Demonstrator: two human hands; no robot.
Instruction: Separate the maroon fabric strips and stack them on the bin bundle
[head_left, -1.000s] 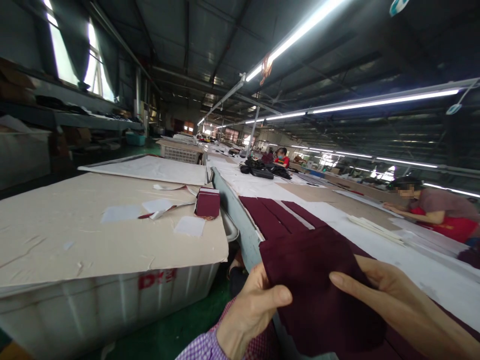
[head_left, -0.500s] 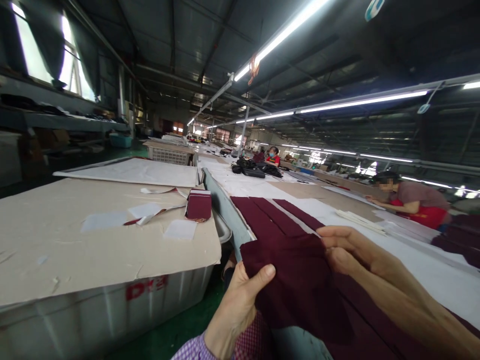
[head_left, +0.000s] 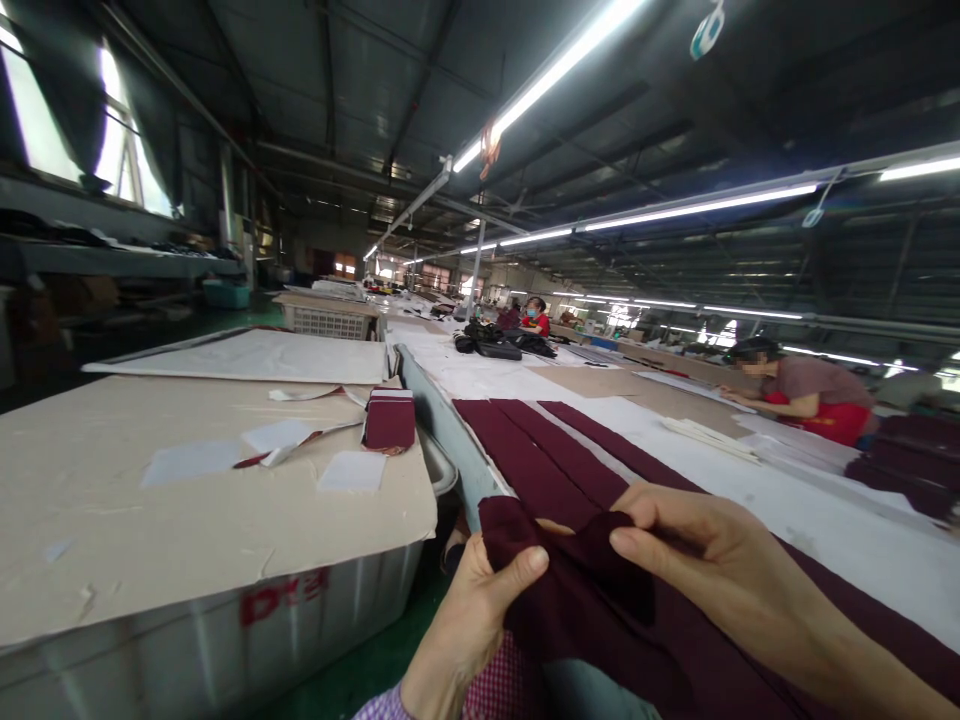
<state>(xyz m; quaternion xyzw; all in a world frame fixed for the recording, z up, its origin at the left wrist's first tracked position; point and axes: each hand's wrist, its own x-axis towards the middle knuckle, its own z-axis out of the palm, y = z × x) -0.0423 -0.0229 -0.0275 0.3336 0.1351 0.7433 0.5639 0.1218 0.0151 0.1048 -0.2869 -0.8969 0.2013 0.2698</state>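
Note:
Between my hands hangs a dark maroon fabric piece, its upper edge bunched and sagging in the middle. My left hand is closed on its left edge, thumb on top. At the right, my right hand pinches the same piece between thumb and fingers. Beneath and beyond it, long maroon fabric strips lie side by side along the near edge of the white-covered table. The lower part of the held piece merges with the maroon cloth below, so its full outline is unclear.
To the left, a cardboard sheet covers a white plastic bin; on it lie a small maroon stack and paper scraps. A black bundle sits farther along the table. A co-worker leans over the right side.
The right hand has moved slightly left and down, drawing the fabric's top edge closer to the left hand, so the cloth now bunches. The camera view has shifted a little.

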